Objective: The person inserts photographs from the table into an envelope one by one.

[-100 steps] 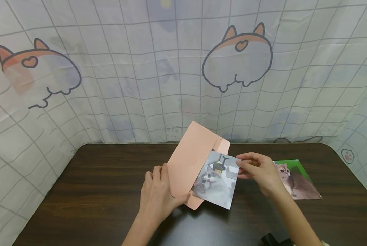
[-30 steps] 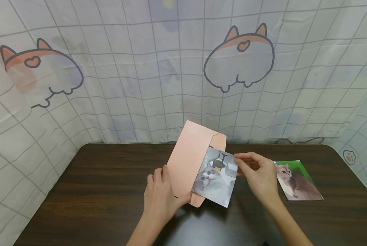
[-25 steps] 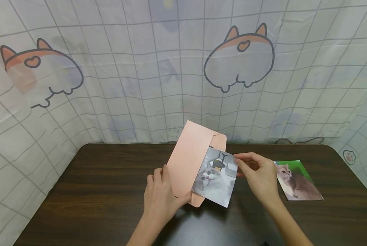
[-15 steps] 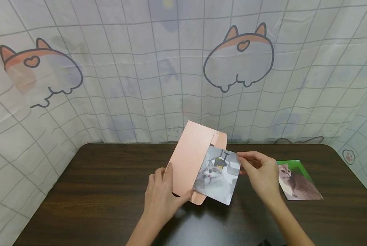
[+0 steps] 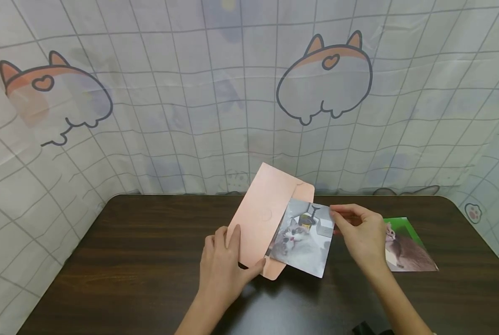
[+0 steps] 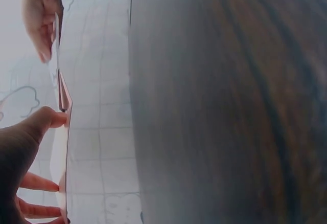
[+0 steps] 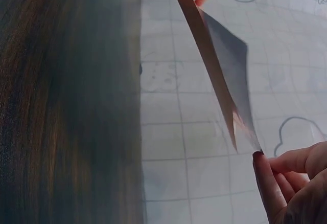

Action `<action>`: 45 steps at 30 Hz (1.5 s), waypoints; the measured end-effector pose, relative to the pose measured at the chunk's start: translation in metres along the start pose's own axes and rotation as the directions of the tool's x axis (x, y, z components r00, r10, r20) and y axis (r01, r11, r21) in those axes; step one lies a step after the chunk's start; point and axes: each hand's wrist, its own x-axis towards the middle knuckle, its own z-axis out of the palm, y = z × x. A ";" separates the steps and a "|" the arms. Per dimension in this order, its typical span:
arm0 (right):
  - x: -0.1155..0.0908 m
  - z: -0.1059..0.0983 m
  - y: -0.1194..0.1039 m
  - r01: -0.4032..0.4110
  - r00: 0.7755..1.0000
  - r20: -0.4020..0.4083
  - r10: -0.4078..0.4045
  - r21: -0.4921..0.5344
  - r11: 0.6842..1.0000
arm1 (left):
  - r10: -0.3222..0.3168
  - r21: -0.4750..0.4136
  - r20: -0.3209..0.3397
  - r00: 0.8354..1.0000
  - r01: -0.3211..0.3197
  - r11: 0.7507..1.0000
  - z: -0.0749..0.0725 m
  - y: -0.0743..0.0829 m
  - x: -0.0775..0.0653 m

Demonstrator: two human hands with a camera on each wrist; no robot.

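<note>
In the head view my left hand (image 5: 224, 270) grips a pale pink envelope (image 5: 262, 214) by its lower left part, with the thumb near its opening. The envelope is tilted and held above the table, its flap folded out to the right. My right hand (image 5: 364, 237) pinches the upper right corner of a photo (image 5: 303, 237) of a grey and white cat. That photo lies over the flap with its left edge at the envelope's opening; whether the edge is inside I cannot tell. The right wrist view shows the photo (image 7: 232, 55) angled away from the envelope (image 7: 212, 65).
A second cat photo (image 5: 412, 251) with a green background lies on the dark wooden table (image 5: 140, 260), right of my right hand and partly behind it. A black object (image 5: 363, 328) sits at the bottom edge. Behind the table hangs a checked curtain (image 5: 182, 116).
Both hands have shifted a little to the right with the envelope and the photo. A small gap now shows at the lower part of the opening, beside the photo.
</note>
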 end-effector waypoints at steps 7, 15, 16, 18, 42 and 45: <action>-0.001 0.004 0.002 0.014 0.999 -0.041 -0.014 0.010 1.000 | 0.051 0.056 -0.062 0.997 -0.048 0.997 0.001 0.004 0.000; -0.006 0.009 -0.001 0.075 0.992 -0.106 -0.076 -0.012 0.997 | 0.061 0.088 -0.088 0.994 -0.053 0.995 0.000 0.007 -0.001; -0.006 0.009 -0.001 0.080 0.990 -0.114 -0.082 -0.021 0.997 | 0.061 0.090 -0.088 0.994 -0.054 0.995 0.000 0.008 -0.001; -0.006 0.008 -0.001 0.090 0.988 -0.125 -0.093 -0.029 0.996 | 0.063 0.093 -0.084 0.995 -0.055 0.994 0.000 0.010 0.000; -0.003 0.005 0.000 -0.018 1.000 -0.005 0.018 0.045 0.999 | 0.036 0.045 -0.044 0.998 -0.034 0.998 -0.001 0.008 0.001; -0.002 0.004 0.000 -0.051 0.998 0.030 0.049 0.069 0.996 | 0.034 0.036 -0.025 0.999 -0.033 0.999 -0.002 0.008 0.001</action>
